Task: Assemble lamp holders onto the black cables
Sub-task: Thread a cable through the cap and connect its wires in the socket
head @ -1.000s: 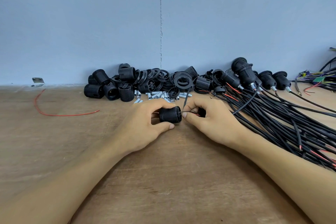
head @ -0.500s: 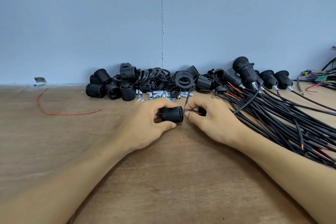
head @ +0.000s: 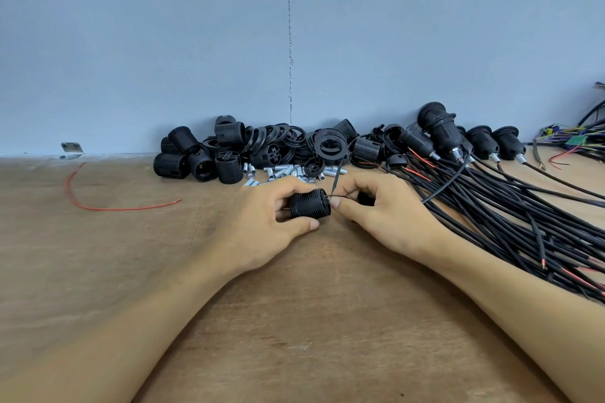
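My left hand (head: 262, 222) grips a black threaded lamp holder (head: 309, 203) lying on its side just above the wooden table (head: 294, 337). My right hand (head: 386, 216) pinches a thin black wire (head: 342, 196) at the holder's right end; a second thin wire end sticks up from there. A black cable (head: 448, 185) curves out of my right hand toward the cable bundle (head: 523, 222) on the right. A small black part sits half hidden under my right fingers.
A heap of black holder shells and rings (head: 262, 150) lies along the blue wall, with small metal tubes (head: 284, 172) in front. Finished holders on cables (head: 438, 131) lie at back right. A loose red wire (head: 98, 203) is at left; coloured wiring (head: 579, 141) at far right.
Both hands stay almost in place. My right fingers have shifted slightly closer to the holder's end with the thin wire.
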